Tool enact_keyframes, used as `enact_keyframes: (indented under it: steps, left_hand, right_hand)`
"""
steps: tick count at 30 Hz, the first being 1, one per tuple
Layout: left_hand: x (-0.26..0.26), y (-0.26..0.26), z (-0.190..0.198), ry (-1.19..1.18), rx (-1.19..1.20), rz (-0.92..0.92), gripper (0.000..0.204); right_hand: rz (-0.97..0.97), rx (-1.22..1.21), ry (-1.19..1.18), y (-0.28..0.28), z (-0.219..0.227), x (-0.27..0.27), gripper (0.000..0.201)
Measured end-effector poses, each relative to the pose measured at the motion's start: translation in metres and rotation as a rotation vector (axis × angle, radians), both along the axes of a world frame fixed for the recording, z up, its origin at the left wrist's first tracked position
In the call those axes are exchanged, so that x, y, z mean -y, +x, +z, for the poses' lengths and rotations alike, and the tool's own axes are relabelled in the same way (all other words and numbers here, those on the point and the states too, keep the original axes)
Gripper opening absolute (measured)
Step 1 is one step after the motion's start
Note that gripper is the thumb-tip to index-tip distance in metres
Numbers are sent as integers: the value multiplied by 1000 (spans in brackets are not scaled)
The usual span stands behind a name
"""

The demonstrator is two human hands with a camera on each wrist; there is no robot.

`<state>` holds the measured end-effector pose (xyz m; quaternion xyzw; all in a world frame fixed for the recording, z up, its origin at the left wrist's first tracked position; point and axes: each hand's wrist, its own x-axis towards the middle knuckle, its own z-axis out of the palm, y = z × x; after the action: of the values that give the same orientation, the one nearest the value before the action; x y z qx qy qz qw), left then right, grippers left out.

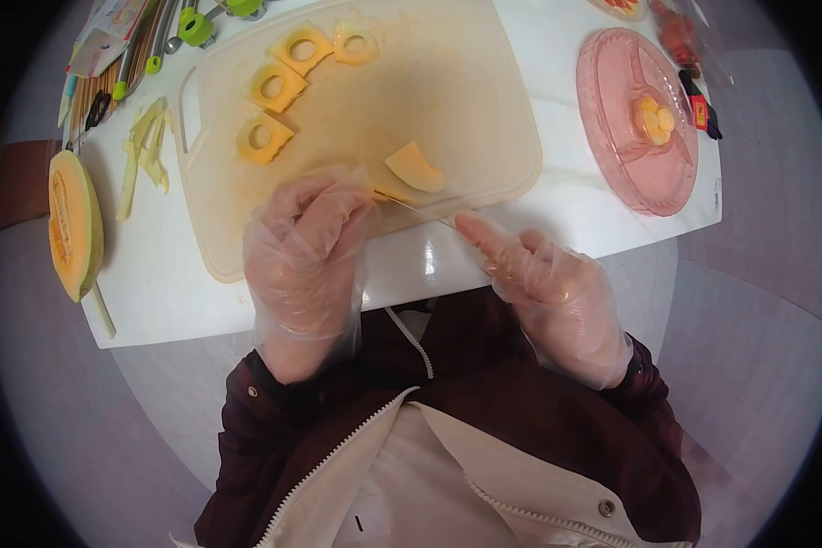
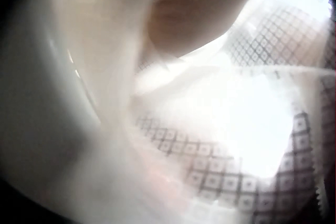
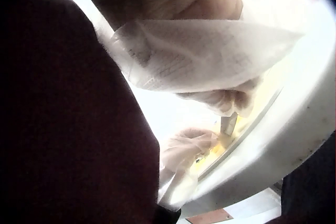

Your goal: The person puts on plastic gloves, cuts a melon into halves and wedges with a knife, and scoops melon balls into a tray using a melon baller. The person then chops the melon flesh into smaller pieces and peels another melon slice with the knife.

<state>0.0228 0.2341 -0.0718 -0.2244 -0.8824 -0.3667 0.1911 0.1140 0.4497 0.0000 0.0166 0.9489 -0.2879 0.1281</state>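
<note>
In plastic gloves, both hands are over the near edge of the cutting board (image 1: 457, 100). My right hand (image 1: 553, 297) grips a small knife, its blade (image 1: 413, 209) pointing left to the fingertips of my left hand (image 1: 306, 251). Those curled fingers pinch a small orange piece (image 1: 381, 194), mostly hidden by the glove. A melon wedge (image 1: 415, 167) lies just beyond the blade. In the right wrist view the blade (image 3: 228, 124) shows between my right hand (image 3: 210, 50) and left hand (image 3: 186, 153). Blurred glove plastic (image 2: 110, 166) fills much of the left wrist view.
Several melon pieces with round holes (image 1: 269, 87) lie on the board's far left. Pale peel strips (image 1: 143, 151) and a cut melon (image 1: 75, 224) are at the left. A pink divided tray (image 1: 603, 110) holding orange pieces stands right; green-handled tools (image 1: 194, 29) lie at the back left.
</note>
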Motion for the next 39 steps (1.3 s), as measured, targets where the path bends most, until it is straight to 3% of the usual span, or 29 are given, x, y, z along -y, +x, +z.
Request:
enact_keyframes:
  steps: [3, 5, 14, 28, 36, 39]
  left_hand:
    - [0, -1, 2, 6, 24, 1, 25]
    - [0, -3, 4, 10, 37, -1, 24]
    - [0, -2, 4, -6, 87, -35, 28]
    - [-3, -2, 3, -113, 133, -157, 29]
    - [17, -3, 11, -46, 236, -24, 27]
    - [25, -6, 9, -83, 228, 9, 25]
  right_hand:
    - [32, -11, 3, -4, -9, 0, 58]
    - [14, -96, -212, -8, -21, 0, 57]
    - [38, -132, -124, -7, -32, 4, 57]
    - [-1, -135, -188, -8, -27, 4, 54]
    - [-46, -166, -219, 1, -23, -5, 51]
    - [-33, -27, -233, 2, -9, -14, 54]
